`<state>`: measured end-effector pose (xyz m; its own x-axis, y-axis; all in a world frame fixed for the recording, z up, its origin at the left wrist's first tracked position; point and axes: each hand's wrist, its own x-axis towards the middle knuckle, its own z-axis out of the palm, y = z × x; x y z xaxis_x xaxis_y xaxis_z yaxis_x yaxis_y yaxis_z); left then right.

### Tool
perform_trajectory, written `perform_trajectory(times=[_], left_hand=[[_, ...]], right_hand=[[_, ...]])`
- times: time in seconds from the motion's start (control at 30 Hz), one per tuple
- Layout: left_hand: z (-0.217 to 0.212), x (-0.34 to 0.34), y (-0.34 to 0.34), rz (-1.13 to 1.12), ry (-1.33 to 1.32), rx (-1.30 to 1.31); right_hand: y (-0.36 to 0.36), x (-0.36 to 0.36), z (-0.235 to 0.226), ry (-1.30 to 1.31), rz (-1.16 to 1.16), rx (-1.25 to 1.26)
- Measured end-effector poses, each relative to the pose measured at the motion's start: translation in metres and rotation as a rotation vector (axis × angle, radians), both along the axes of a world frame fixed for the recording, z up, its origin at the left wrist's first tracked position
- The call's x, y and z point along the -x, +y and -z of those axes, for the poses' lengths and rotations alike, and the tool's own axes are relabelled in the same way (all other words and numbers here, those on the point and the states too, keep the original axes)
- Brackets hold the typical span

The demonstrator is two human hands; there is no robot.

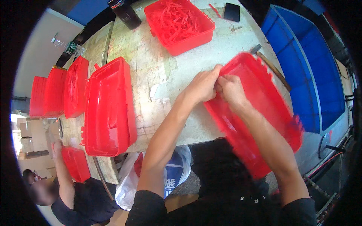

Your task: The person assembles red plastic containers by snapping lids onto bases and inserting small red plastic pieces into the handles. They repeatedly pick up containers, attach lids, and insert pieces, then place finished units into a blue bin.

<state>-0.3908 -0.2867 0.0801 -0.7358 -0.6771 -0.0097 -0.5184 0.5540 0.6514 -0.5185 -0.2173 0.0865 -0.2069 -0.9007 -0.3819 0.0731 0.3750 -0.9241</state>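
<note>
Left hand (pixel 201 86): fingers closed on the upper left corner of the red case shell (pixel 260 88).
Right hand (pixel 232 90): fingers bent inward at the same rim, just beside the left hand; cannot tell whether they grip anything.
Held shell: tilted, upper end over the desk (pixel 151 56), lower end beyond its front edge.
Beside it: a hammer (pixel 277 73) on the desk, then a blue crate (pixel 301 56) to the right.
Far side: a red bin (pixel 194 45) full of red plastic strips (pixel 177 20), near a black phone (pixel 231 12).
Left side: a second red shell (pixel 103 103).
</note>
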Motion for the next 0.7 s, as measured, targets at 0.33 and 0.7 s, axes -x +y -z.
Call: perform_trajectory(times=[0.33,0.7], left_hand=[[-0.002,-0.013,-0.013,0.235,0.364,-0.699],[-0.002,0.014,-0.023,0.169,0.043,-0.811]], right_hand=[[0.008,0.022,-0.013,-0.101,-0.214,-0.276],[0.011,0.023,-0.015,-0.447,-0.032,-0.376]])
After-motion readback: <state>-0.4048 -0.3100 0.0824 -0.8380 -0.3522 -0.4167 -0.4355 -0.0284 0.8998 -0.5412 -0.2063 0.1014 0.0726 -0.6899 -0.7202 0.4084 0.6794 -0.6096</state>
